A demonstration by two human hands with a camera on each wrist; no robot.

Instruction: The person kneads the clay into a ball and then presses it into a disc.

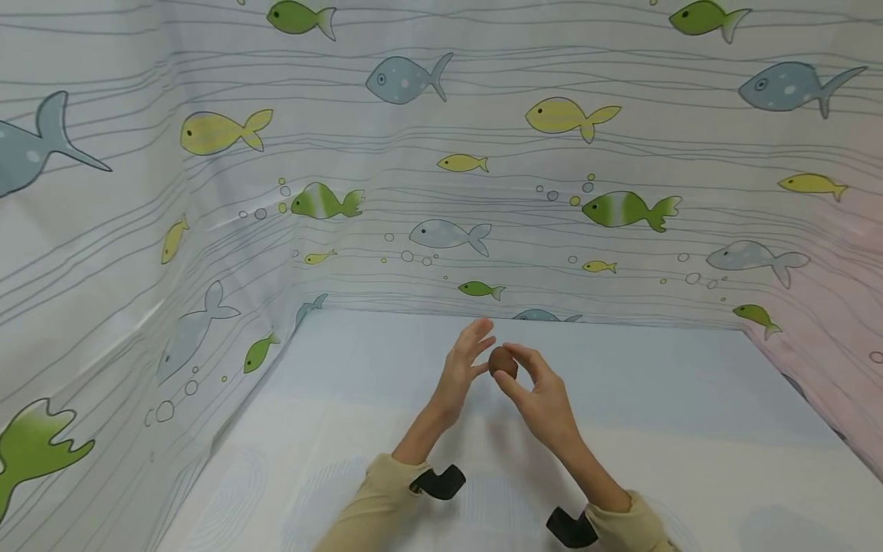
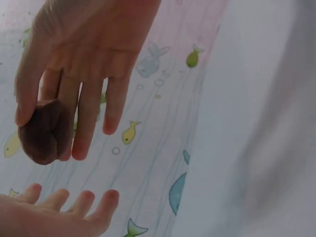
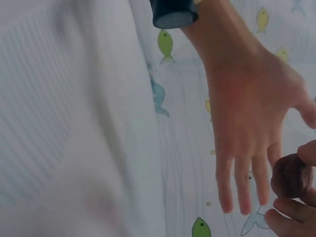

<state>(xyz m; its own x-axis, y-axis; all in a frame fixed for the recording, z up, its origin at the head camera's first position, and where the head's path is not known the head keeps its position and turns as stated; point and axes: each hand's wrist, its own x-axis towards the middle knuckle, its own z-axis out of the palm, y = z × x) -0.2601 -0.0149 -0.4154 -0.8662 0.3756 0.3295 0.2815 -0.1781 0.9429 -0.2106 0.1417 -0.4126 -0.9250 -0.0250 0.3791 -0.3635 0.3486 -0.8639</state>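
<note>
A small round brown lump [image 1: 503, 363] is held up above the table between the two hands. My right hand [image 1: 548, 406] pinches it between thumb and fingers. Creases run across the lump [image 2: 45, 133] in the left wrist view; its material I cannot tell. Beside it on the left, my left hand [image 1: 455, 376] is raised with fingers extended and holds nothing. From the right wrist the straight fingers of the left hand [image 3: 247, 108] show close to the lump [image 3: 291, 177], while only fingertips of the right hand [image 3: 291, 215] enter at the right edge.
A pale blue and white table surface [image 1: 655, 391] lies under the hands. Fish-printed sheets [image 1: 428, 192] hang behind it and along the left and right sides. A black wrist device [image 1: 441, 482] sits on the left sleeve, another black device [image 1: 571, 527] on the right.
</note>
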